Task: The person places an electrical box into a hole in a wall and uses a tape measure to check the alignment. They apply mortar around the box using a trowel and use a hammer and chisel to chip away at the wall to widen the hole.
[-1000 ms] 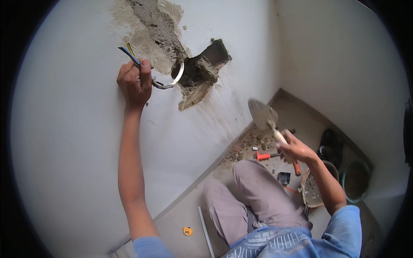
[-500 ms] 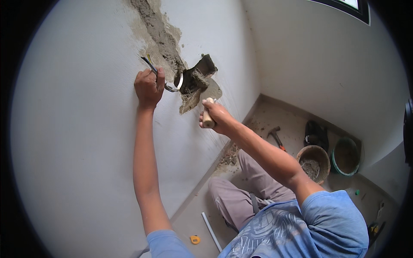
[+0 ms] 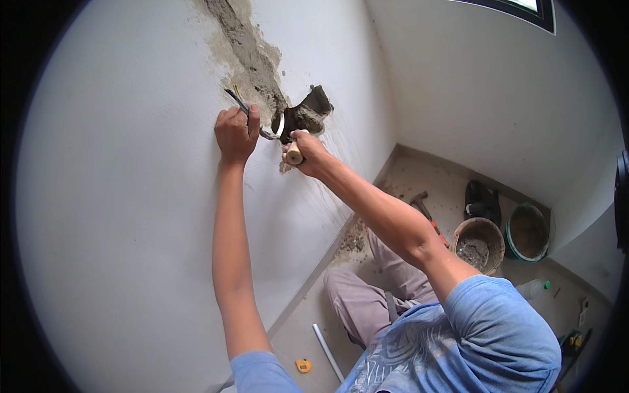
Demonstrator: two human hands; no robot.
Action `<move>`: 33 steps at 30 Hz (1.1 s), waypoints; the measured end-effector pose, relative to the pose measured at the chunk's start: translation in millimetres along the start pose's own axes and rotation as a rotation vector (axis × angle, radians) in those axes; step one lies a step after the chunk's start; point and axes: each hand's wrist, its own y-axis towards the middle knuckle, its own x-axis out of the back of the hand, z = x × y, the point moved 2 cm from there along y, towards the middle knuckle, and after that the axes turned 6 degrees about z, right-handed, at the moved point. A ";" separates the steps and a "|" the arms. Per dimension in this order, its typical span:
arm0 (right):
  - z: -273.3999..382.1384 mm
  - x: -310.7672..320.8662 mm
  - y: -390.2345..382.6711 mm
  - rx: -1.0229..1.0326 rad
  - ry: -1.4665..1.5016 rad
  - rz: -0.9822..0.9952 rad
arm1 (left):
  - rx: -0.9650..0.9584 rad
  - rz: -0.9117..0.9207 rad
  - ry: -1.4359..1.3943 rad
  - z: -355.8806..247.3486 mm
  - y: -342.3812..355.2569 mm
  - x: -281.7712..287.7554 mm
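My left hand [image 3: 237,134] is closed around a bundle of electrical wires [image 3: 236,98] against the white wall. Dark and yellow-green ends stick out above the fist, and the bundle loops right into a ragged hole [image 3: 303,119] in the wall. My right hand [image 3: 311,152] grips the wooden handle of a trowel [image 3: 294,155] just below that hole. Its blade is hidden behind the hand. Grey mortar lies in and around the hole, and a rough mortar-filled channel [image 3: 246,52] runs up the wall from it.
On the floor to the right lie a hammer [image 3: 424,208], a mortar bucket [image 3: 495,230], a green-rimmed bucket [image 3: 510,245] and a bottle [image 3: 532,289]. Rubble [image 3: 354,241] lines the wall's foot. A yellow tape measure [image 3: 303,365] and white pipe [image 3: 327,352] lie nearer me.
My right hand has moved left and slightly up with the trowel, toward the wires; the blade seen before is now hidden. My left hand keeps its hold, appearing slightly farther right.
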 end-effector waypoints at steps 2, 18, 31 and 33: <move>4.4 4.1 -8.2 -0.028 -0.035 -0.015 | 0.008 0.006 0.017 1.2 -0.9 0.8; 41.2 54.4 -30.9 -0.130 -0.323 0.143 | 0.026 0.016 0.029 -2.8 -3.0 -1.9; 131.7 120.9 -123.0 -0.150 -0.352 0.143 | 0.035 0.044 0.026 3.7 1.8 -14.8; 162.2 145.7 -173.5 -0.216 -0.387 0.084 | 0.016 0.048 0.054 4.6 3.0 -23.0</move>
